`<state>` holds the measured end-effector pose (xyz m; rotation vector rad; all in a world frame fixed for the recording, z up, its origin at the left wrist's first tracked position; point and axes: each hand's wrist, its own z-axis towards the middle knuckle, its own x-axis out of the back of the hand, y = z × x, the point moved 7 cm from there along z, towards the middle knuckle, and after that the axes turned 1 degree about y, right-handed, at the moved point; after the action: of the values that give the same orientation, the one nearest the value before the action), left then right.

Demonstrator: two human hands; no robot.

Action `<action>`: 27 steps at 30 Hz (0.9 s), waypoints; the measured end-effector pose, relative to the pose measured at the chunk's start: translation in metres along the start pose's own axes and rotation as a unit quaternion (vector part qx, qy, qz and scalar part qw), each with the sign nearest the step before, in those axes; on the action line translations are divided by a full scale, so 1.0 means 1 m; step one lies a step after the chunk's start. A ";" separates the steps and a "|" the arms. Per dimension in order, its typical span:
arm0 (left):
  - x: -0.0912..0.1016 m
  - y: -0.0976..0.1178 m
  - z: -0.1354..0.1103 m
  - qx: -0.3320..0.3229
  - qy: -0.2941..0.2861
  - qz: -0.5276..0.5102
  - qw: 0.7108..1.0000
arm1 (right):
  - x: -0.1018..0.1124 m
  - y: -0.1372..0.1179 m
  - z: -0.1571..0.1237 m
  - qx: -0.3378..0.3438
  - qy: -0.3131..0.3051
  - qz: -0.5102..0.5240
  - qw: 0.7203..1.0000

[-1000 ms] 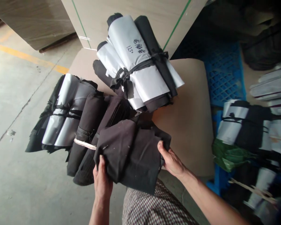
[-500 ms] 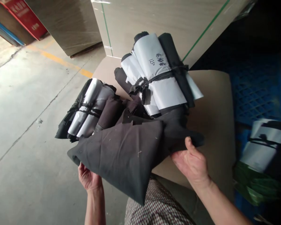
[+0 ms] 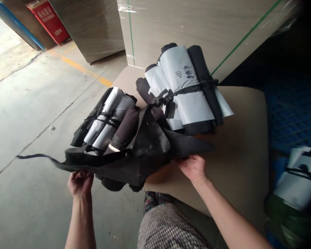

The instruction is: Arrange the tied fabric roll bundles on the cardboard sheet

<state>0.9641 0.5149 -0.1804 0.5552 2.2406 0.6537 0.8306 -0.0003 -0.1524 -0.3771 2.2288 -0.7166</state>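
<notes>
A dark piece of fabric (image 3: 124,169) stretches between my two hands, a thin strip of it trailing off to the left. My left hand (image 3: 81,183) is closed on its lower left edge. At the other end, my right hand (image 3: 193,167) grips the fabric from below, its fingertips hidden under the cloth. Just beyond the fabric lies a tied bundle of dark and white rolls (image 3: 103,117), beside a dark brown roll (image 3: 126,126). Farther back, a larger tied bundle (image 3: 185,83) in white paper with handwriting rests on the tan board surface (image 3: 238,155).
A large wrapped stack (image 3: 171,24) with green straps stands behind the bundles. On the right, a tied white bundle (image 3: 298,176) lies above a green bag (image 3: 287,221) near a blue pallet (image 3: 292,117). A red box (image 3: 50,20) stands far left on the concrete floor (image 3: 28,200).
The fabric has swung from a broad hanging triangle to a flatter, edge-on band. My left hand has moved left, and my right hand has moved left and turned its fingers under the cloth.
</notes>
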 end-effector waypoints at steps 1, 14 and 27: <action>0.016 -0.012 0.001 0.029 0.023 0.001 0.999 | 0.012 0.017 0.005 -0.037 0.010 0.009 0.999; 0.079 -0.007 -0.069 -0.174 0.256 0.226 0.924 | 0.031 0.040 0.013 -0.040 -0.003 -0.063 0.997; -0.202 -0.161 -0.104 -0.284 -0.266 0.687 0.613 | 0.010 0.030 -0.024 0.018 0.038 -0.152 0.987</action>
<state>0.9861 0.2467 -0.1085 1.8078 0.5637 1.5484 0.8047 0.0285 -0.1623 -0.6927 2.2502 -0.9434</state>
